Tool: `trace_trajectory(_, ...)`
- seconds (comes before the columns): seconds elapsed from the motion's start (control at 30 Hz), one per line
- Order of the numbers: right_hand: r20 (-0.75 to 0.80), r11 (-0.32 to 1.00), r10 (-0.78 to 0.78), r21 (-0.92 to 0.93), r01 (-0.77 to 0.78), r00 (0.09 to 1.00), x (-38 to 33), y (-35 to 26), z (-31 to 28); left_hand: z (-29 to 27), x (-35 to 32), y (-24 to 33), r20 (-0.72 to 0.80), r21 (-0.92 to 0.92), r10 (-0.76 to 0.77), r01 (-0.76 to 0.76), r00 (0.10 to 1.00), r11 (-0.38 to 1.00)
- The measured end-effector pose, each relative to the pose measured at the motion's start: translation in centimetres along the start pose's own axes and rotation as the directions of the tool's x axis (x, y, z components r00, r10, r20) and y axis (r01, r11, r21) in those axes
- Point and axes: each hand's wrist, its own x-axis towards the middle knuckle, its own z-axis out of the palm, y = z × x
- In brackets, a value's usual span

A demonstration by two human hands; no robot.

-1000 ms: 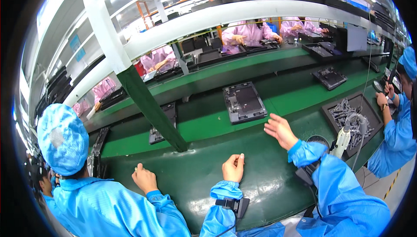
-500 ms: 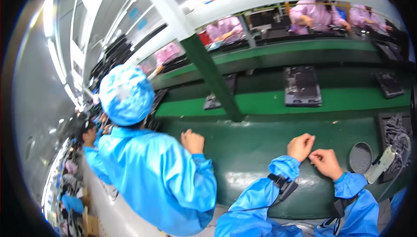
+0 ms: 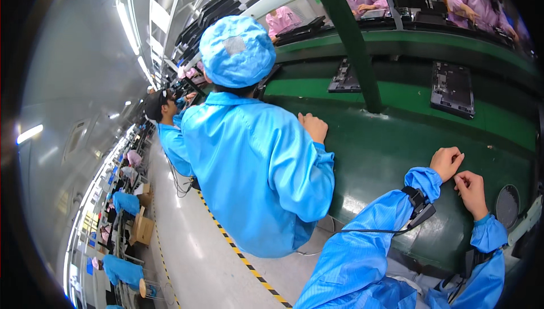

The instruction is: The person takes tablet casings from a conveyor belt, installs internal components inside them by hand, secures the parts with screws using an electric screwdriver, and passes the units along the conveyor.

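Observation:
My left hand [image 3: 446,163] rests above the green worktop [image 3: 362,156] with its fingers curled closed, and nothing shows in it. Close beside it on the right, my right hand [image 3: 471,193] is also loosely closed, its fingertips bent down toward the worktop and no object visible in them. A small gap separates the two hands. Nearest to my right hand is a round dark dish [image 3: 508,206]. Blue sleeves and black wrist straps cover both forearms, and a cable runs along the left one.
On my left stands a co-worker [image 3: 255,162] in blue coat and cap. A green post [image 3: 356,48] rises from the worktop's far edge. Beyond it, dark device panels [image 3: 452,89] lie on a green belt [image 3: 396,91]. People in pink work across. Striped tape [image 3: 249,266] marks the floor.
My view has swung left, so the post, panels and co-worker appear farther right and higher, and more aisle shows. Both hands stay close together over the worktop, still closed.

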Motion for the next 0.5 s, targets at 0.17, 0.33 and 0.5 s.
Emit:
trace_trajectory(0.17, -0.002, 0.999, -0.009, -0.038, 0.009, 1.0, -0.2, -0.3, -0.6, -0.1, -0.3, 0.0, -0.045, -0.033, -0.016, 0.014, 0.999, 0.999)
trace_trajectory(0.33, -0.004, 0.999, -0.031, -0.028, 0.031, 1.0, 0.0, -0.1, -0.8, -0.5, -0.6, -0.2, -0.089, -0.057, -0.075, 0.07, 0.993, 0.996)
trace_trajectory(0.5, -0.017, 0.987, -0.093, -0.136, 0.089, 0.996, 0.8, -0.1, -0.2, -0.5, -0.7, 0.0, -0.104, 0.053, -0.06, 0.066, 0.993, 0.996)
